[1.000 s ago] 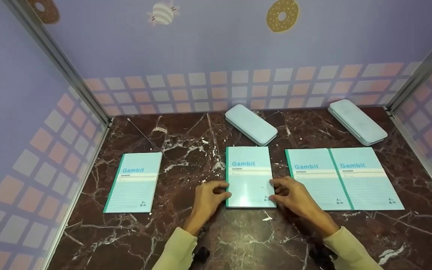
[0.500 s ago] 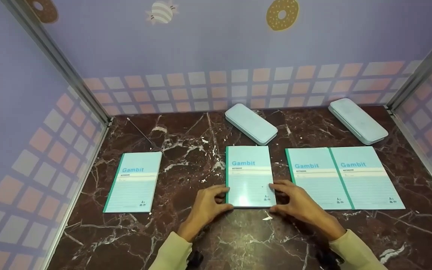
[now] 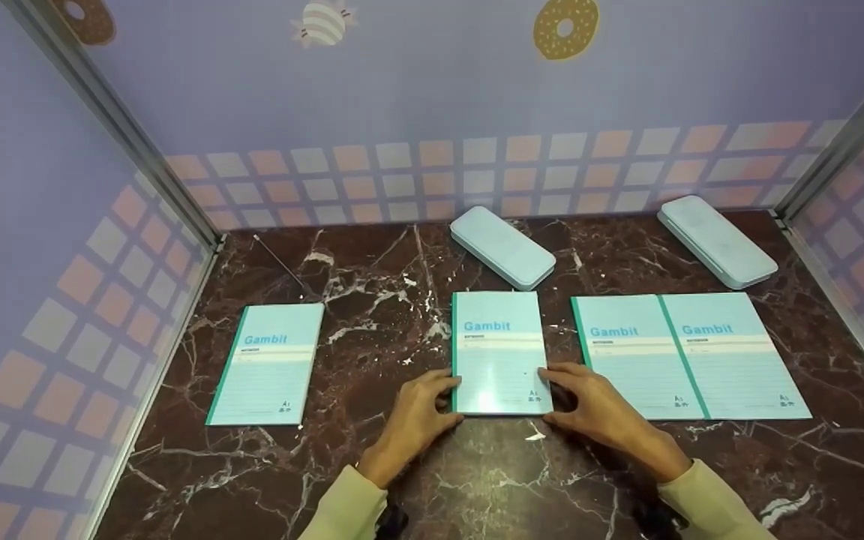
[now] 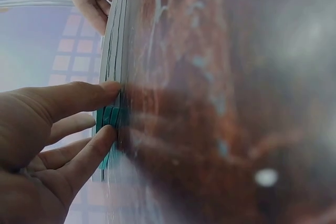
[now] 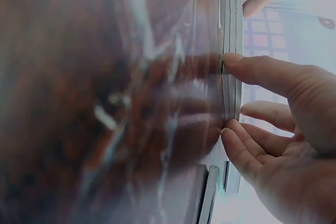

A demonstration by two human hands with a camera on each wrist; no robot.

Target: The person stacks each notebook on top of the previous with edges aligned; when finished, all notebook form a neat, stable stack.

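Note:
In the middle of the table lies a stack of notebooks (image 3: 498, 352), pale blue with a green spine and "Gambit" on the cover. Both wrist views show its layered edges (image 4: 116, 35). My left hand (image 3: 413, 416) holds the near left corner, fingers along the spine and thumb at the near edge. Opposite it, my right hand (image 3: 597, 401) holds the near right corner in the same way. Beside the right hand lie a notebook (image 3: 631, 360) and another notebook (image 3: 732, 356), edge to edge. A further notebook (image 3: 265, 364) lies apart at the left.
Behind the stack a pale blue case (image 3: 503, 247) lies at a slant. A similar case (image 3: 717, 241) is at the back right. One thin stick-like item (image 3: 280, 262) lies at the back left. Panel walls (image 3: 402, 97) enclose the dark marbled table (image 3: 372, 277) behind and on both sides.
Both hands have shifted slightly toward the near side, with the thumbs moving from the stack's side edges to its near corners. The stack and the other notebooks stay in place.

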